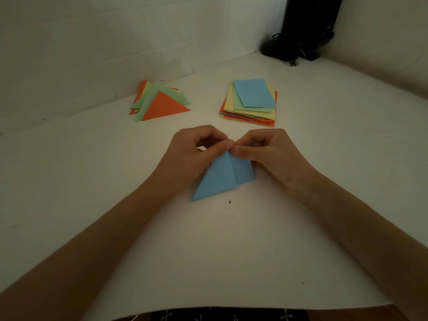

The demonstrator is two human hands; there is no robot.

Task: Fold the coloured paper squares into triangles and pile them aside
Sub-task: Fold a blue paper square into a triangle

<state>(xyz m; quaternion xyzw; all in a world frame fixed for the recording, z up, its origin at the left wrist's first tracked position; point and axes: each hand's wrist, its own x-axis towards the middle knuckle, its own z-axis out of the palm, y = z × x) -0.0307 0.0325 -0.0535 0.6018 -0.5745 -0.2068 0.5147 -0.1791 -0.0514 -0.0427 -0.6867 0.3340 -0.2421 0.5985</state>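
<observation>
A blue paper square [220, 179] lies at the middle of the white table, folded over on itself so two corners meet at its far tip. My left hand [196, 151] and my right hand [266, 151] both pinch that far tip between thumb and fingers. A pile of folded triangles [162, 100], orange, green and yellow, sits at the back left. A stack of unfolded coloured squares [252, 103] with a blue sheet on top sits at the back right.
White walls close the table [92, 181] at the back and both sides. A black stand with cables [301, 42] fills the far right corner. The table's front edge runs just above a dark patterned cloth [227, 315].
</observation>
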